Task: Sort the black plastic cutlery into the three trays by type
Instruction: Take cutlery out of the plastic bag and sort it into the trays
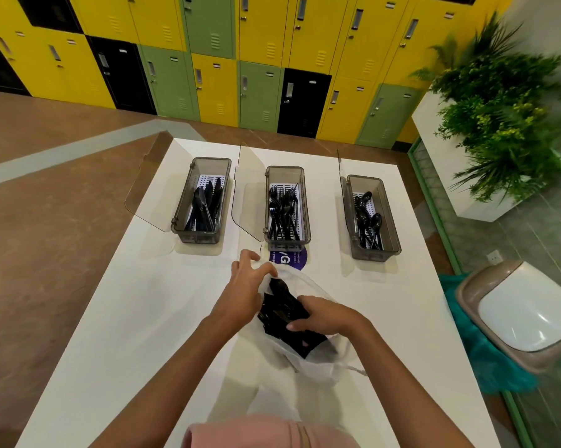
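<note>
Left hand: the left hand [245,286] is up at the far edge of the clear plastic bag [314,360], fingers curled and fanned, pinching the film at its mouth.
Right hand: the right hand [324,315] is laid over the bag from the near side, fingers curled round the bundle of black cutlery [282,315] inside, a firm grip.
Unsorted cutlery: a dark heap, packed in the bag on the white counter [143,318], between the two hands; the pieces are too jumbled to tell apart by type.
Left tray: the smoky grey left tray [196,237] holds knives [204,205], lying lengthwise on a white slotted insert.
Middle tray: the middle tray [287,171] holds forks [284,208], tines toward the far end, just beyond the bag.
Right tray: the right tray [390,221] holds spoons [368,221], well apart from the hands.
Lids: each tray's clear hinged lid [153,195] stands open on the tray's left side.
Sticker: a purple round sticker [290,258] sits on the counter between the middle tray and the bag, partly covered.
Surroundings: yellow, green and black lockers [214,85] at the back, a leafy plant [499,124] to the right, and below it a swing-lid bin [518,315] with a teal liner.
</note>
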`<state>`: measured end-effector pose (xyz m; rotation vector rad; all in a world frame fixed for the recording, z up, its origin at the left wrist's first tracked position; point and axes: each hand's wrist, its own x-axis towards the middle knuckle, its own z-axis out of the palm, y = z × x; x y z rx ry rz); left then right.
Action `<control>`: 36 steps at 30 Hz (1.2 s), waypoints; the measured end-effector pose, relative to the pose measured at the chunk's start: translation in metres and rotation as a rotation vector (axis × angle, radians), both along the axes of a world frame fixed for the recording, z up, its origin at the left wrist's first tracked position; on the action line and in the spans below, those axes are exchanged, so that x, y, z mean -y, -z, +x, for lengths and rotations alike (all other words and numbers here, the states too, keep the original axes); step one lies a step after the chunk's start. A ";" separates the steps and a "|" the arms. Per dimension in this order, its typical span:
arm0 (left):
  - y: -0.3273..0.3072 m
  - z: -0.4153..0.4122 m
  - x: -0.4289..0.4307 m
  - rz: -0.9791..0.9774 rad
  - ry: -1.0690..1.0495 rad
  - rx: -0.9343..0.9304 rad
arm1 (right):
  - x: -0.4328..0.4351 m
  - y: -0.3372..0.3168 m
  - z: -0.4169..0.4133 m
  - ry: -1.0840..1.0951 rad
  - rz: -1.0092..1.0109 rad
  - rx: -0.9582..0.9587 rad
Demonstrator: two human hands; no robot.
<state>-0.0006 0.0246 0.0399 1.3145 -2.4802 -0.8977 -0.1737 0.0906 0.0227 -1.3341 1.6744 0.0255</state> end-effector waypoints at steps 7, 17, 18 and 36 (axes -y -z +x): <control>-0.005 0.009 0.014 -0.099 0.021 0.208 | -0.017 0.001 -0.016 0.127 -0.013 0.195; 0.000 0.012 0.019 -0.030 0.072 0.350 | -0.030 -0.009 -0.025 0.155 -0.035 0.319; 0.001 0.012 0.019 -0.022 0.075 0.340 | -0.029 -0.009 -0.026 0.137 -0.041 0.268; 0.003 0.010 0.016 -0.040 0.063 0.128 | -0.022 -0.045 -0.037 0.059 -0.009 0.140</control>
